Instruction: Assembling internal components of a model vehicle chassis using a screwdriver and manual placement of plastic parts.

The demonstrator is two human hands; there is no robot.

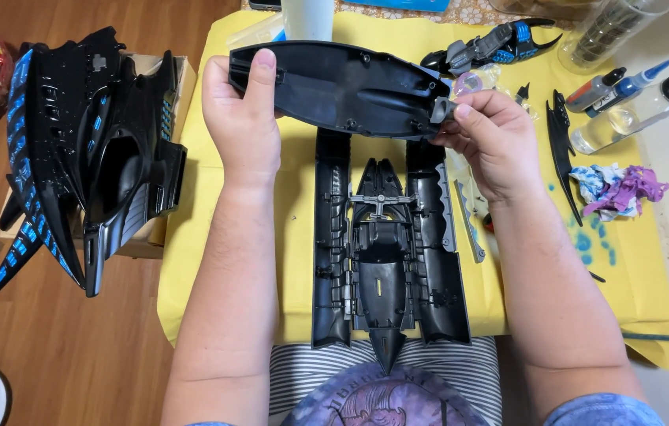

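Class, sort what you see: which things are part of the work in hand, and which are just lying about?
In hand: left hand, right hand, black shell, grey piece, open black hull.

Lying about: glue bottles, crumpled rag, big black model.

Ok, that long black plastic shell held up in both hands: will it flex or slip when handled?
The black shell is probably stiff enough: it spans between the left hand and the right hand without visible sag. It looks thin and hollow, so likely light. Its glossy surface may be slippery, and the small grey piece at its right end seems breakable.
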